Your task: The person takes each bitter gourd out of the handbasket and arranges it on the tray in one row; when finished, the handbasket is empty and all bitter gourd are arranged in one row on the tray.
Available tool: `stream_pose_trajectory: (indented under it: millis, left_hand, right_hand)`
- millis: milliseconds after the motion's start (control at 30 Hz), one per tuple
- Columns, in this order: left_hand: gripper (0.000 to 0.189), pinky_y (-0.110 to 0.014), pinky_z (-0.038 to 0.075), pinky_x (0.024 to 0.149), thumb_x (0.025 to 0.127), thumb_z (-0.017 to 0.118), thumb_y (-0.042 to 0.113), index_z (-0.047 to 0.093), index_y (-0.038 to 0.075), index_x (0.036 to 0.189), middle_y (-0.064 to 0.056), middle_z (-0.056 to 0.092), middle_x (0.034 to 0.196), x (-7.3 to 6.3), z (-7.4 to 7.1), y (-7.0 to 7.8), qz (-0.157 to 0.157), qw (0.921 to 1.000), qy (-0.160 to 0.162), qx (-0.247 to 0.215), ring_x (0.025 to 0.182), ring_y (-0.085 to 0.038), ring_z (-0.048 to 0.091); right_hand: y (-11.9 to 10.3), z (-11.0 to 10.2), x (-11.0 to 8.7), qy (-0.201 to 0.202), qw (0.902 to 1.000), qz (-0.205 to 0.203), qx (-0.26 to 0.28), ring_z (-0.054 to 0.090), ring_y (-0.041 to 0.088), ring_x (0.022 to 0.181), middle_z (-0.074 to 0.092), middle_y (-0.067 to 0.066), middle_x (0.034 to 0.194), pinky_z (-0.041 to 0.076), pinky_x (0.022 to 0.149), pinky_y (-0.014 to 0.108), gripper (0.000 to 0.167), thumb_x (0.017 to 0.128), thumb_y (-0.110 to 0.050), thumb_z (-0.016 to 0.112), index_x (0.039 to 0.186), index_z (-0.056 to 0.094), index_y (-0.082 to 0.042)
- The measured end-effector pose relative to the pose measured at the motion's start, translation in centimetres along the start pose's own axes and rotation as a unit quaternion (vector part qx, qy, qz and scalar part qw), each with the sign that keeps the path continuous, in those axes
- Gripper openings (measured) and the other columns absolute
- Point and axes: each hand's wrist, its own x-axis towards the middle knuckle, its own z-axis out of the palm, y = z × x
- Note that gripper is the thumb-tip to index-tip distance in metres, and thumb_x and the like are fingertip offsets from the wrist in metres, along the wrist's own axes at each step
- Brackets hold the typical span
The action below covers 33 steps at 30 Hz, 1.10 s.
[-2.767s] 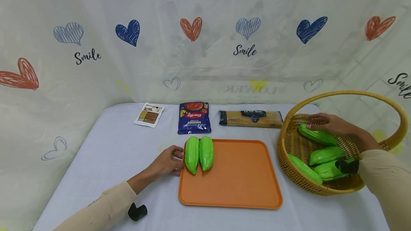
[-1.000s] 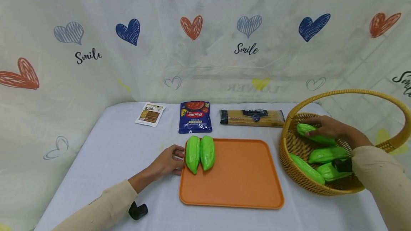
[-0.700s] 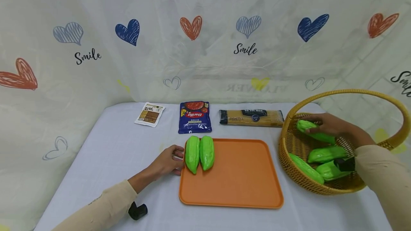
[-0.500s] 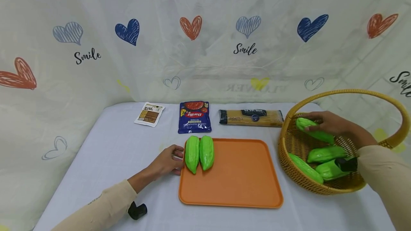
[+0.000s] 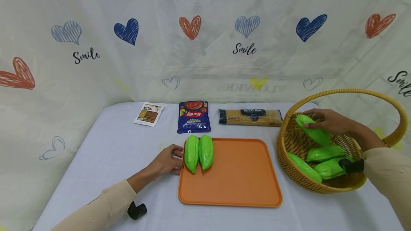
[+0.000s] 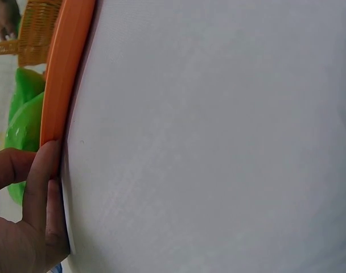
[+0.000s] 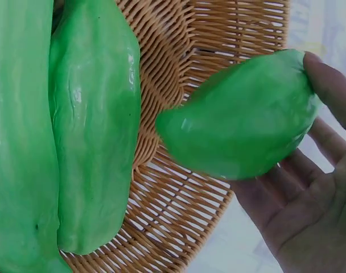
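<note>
My right hand grips a glossy green gourd inside the wicker basket. In the right wrist view the thumb lies on one side of this gourd and the other fingers are round the opposite side, its pointed end facing the basket's inside. Several more green gourds lie below it in the basket. At the left edge of the orange tray my left hand holds the rim, fingertips on it in the left wrist view. Two green gourds lie side by side on the tray's left.
Behind the tray lie a small white-and-brown packet, a blue Barilla pouch and a spaghetti pack. The basket's tall handle arches near my right forearm. A white cloth covers the table.
My right hand has taken hold of the upper gourd in the basket and raised it slightly, tilting it more steeply. My left hand has stayed at the tray's edge.
</note>
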Motion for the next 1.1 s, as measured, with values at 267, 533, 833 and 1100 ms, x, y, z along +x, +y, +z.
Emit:
stream_pose_trajectory:
  millis: [267, 533, 833, 1100]
  left_hand:
    - [0.060, -0.036, 0.064, 0.067, 0.080, 0.071, -0.001, 0.050, 0.000, 0.136, -0.014, 0.057, 0.118, 0.0, -0.1, 0.1, -0.002, 1.0000, 0.001, -0.002, 0.096, -0.021, 0.065]
    - [0.059, -0.036, 0.064, 0.067, 0.080, 0.071, -0.002, 0.050, 0.000, 0.136, -0.014, 0.057, 0.117, -0.1, -0.1, 0.0, -0.002, 1.0000, -0.001, -0.004, 0.096, -0.022, 0.064]
    - [0.060, -0.036, 0.064, 0.068, 0.081, 0.071, -0.001, 0.049, -0.001, 0.136, -0.015, 0.056, 0.119, -0.2, -0.2, 0.1, -0.001, 1.0000, -0.003, 0.000, 0.097, -0.023, 0.064]
    - [0.060, -0.036, 0.065, 0.068, 0.080, 0.072, 0.000, 0.050, 0.000, 0.136, -0.015, 0.056, 0.118, -0.1, -0.1, 0.1, -0.005, 1.0000, -0.002, 0.000, 0.095, -0.023, 0.065]
  right_hand:
    - [-1.0, 0.1, -0.7, -0.012, 0.9994, -0.012, 0.030, 0.046, 0.060, 0.126, 0.048, 0.035, 0.141, 0.057, 0.083, 0.055, 0.058, 0.101, -0.028, 0.058, 0.150, 0.040, -0.001]
    - [-1.7, 0.2, -1.1, -0.028, 0.9980, -0.005, 0.056, 0.037, 0.062, 0.132, 0.040, 0.036, 0.148, 0.057, 0.083, 0.057, 0.056, 0.103, -0.027, 0.055, 0.150, 0.039, -0.002]
    - [-2.7, 0.2, -1.7, -0.046, 0.9961, -0.002, 0.076, 0.053, 0.045, 0.122, 0.042, 0.033, 0.145, 0.057, 0.071, 0.039, 0.056, 0.105, -0.029, 0.051, 0.152, 0.033, -0.003]
    - [-3.5, 0.6, -2.6, -0.064, 0.9940, -0.006, 0.088, 0.030, 0.059, 0.138, 0.029, 0.033, 0.155, 0.056, 0.081, 0.047, 0.060, 0.105, -0.033, 0.050, 0.156, 0.029, -0.010]
